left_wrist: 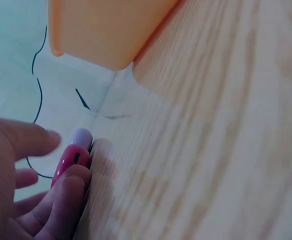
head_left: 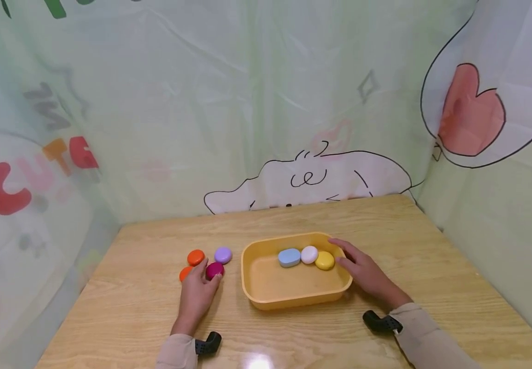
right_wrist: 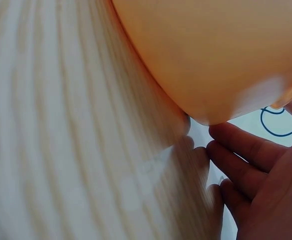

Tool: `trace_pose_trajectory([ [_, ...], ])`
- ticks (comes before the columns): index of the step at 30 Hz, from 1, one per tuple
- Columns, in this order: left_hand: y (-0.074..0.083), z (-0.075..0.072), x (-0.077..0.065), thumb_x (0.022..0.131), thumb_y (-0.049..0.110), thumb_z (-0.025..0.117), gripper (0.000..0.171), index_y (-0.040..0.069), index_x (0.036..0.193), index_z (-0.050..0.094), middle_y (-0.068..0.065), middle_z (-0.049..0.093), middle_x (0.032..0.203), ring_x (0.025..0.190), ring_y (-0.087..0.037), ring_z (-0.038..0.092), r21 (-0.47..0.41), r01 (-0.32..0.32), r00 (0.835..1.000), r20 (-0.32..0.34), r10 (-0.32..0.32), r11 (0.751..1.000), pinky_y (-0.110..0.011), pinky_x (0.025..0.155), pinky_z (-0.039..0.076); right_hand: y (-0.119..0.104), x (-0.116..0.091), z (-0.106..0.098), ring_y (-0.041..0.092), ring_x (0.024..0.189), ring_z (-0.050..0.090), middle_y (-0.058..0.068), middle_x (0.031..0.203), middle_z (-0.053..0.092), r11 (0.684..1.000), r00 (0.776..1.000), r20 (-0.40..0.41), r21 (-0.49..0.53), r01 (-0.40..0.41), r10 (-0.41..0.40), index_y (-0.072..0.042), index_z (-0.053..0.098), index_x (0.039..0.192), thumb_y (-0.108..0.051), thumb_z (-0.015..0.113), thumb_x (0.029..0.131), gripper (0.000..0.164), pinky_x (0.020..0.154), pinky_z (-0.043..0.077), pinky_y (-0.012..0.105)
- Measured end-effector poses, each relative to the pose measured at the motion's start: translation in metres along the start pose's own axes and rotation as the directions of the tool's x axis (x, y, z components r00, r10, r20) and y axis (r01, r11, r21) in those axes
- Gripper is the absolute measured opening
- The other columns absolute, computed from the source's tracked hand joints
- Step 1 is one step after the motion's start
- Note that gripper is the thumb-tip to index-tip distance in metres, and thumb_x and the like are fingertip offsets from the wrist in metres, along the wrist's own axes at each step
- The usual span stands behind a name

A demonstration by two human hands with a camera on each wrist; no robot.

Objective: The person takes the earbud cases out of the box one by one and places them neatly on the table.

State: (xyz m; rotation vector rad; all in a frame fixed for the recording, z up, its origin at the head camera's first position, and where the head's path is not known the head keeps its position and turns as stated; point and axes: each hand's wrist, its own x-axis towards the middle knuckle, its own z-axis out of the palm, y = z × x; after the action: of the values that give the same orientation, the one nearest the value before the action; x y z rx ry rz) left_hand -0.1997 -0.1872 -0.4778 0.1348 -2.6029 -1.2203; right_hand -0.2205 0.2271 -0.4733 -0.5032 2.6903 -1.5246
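- 2 light sleeves (head_left: 431,333) come in from the bottom edge, with a black device (head_left: 208,343) at each wrist.
- The table (head_left: 123,318) is pale wood with brownish grain; a bright glare spot shines on its near edge.
- The left hand (head_left: 197,292) is left of the tray, its grip partly open around the magenta disc (head_left: 215,270); in the left wrist view the thumb stands apart from it.
- That disc is glossy, rounded and deep pink, with a small dark slot in its side, and rests on the table.
- The right hand (head_left: 367,274) grips the tray's right end, thumb over the rim and fingers at the outer wall.
- The yellow-orange tray (head_left: 275,289) has rounded corners and a raised rim; inside lie a yellow disc (head_left: 324,260), a whitish-pink disc (head_left: 309,254) and a light-blue oval piece (head_left: 289,258), in a row.
- Beyond the left hand, 2 orange discs (head_left: 195,257) and 1 purple disc (head_left: 222,255) sit on the table.
- Farthest, pale-green sheeting (head_left: 192,123) surrounds the table on 3 sides, printed with outlined white shapes, coloured letters and a red heart (head_left: 472,113).
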Motion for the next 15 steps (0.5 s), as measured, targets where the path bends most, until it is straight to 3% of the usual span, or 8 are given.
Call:
trace_pose_trajectory([
  [5, 0.0, -0.002, -0.004, 0.095, 0.019, 0.069, 0.045, 0.001, 0.135, 0.06, -0.014, 0.061, 0.127, 0.071, -0.015, 0.061, -0.132, 0.006, 0.999, -0.041, -0.011, 0.991, -0.023, 0.061, 0.053, 0.002, -0.001, 0.002, 0.04, 0.144, 0.031, 0.015, 0.16, 0.032, 1.0, 1.0, 0.001, -0.008, 0.003, -0.003, -0.019, 0.039, 0.153, -0.024, 0.048, 0.107, 0.048, 0.109, 0.032, 0.058],
  [10, 0.002, -0.001, -0.005, 0.096, 0.019, 0.068, 0.03, 0.004, 0.123, 0.068, -0.008, 0.065, 0.116, 0.071, -0.016, 0.064, -0.193, -0.022, 0.994, -0.107, 0.001, 0.981, -0.024, 0.06, 0.053, 0.004, 0.0, 0.002, 0.039, 0.144, 0.031, 0.014, 0.16, 0.031, 1.0, 1.0, 0.001, 0.0, -0.013, 0.013, -0.021, 0.038, 0.154, -0.026, 0.048, 0.107, 0.049, 0.109, 0.032, 0.057],
  [13, 0.006, 0.001, -0.004, 0.097, 0.018, 0.067, 0.026, 0.001, 0.117, 0.07, -0.011, 0.068, 0.106, 0.071, -0.02, 0.066, -0.324, -0.002, 0.996, -0.083, -0.027, 0.946, -0.026, 0.06, 0.055, 0.004, 0.001, 0.002, 0.04, 0.144, 0.031, 0.014, 0.16, 0.03, 1.0, 1.0, 0.002, 0.006, -0.026, 0.026, -0.021, 0.038, 0.154, -0.028, 0.048, 0.107, 0.049, 0.109, 0.033, 0.056],
  [15, 0.01, 0.003, -0.001, 0.099, 0.018, 0.065, 0.026, -0.002, 0.115, 0.069, -0.016, 0.069, 0.101, 0.072, -0.021, 0.068, -0.425, 0.025, 0.998, -0.045, -0.049, 0.905, -0.027, 0.061, 0.056, 0.003, 0.001, 0.003, 0.04, 0.144, 0.03, 0.013, 0.16, 0.03, 0.999, 0.999, -0.001, 0.012, -0.037, 0.037, -0.022, 0.039, 0.154, -0.028, 0.048, 0.106, 0.049, 0.108, 0.033, 0.056],
])
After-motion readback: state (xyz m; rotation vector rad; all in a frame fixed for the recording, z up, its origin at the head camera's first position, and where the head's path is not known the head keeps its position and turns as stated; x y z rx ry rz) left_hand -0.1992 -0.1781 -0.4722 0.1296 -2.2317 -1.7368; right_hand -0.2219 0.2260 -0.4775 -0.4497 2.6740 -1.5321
